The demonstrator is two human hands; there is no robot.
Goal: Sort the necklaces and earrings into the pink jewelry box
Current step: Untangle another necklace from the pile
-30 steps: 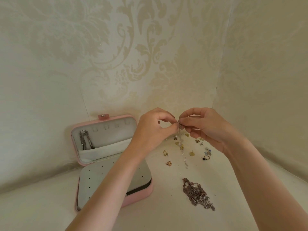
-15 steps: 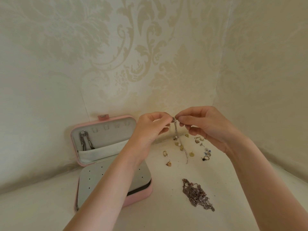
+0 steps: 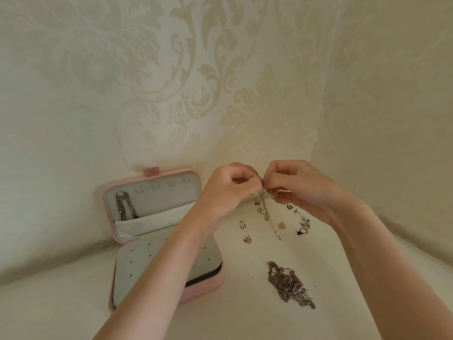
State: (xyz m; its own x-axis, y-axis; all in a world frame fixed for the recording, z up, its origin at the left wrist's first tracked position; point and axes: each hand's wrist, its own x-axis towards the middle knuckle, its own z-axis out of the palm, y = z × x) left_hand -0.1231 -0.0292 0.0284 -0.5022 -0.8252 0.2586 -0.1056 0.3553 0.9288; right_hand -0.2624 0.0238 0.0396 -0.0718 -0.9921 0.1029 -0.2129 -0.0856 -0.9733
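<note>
Left hand (image 3: 230, 190) and right hand (image 3: 301, 190) meet above the cream surface (image 3: 232, 320), each pinching the top of a thin silver beaded necklace (image 3: 266, 212) that hangs down between them. The open pink jewelry box (image 3: 157, 231) stands to the left, a silver chain (image 3: 123, 206) hooked in its lid. Small gold and blue earrings (image 3: 282, 225) lie scattered under the hands, a tangled brownish heap of chains (image 3: 289, 284) nearer the camera.
</note>
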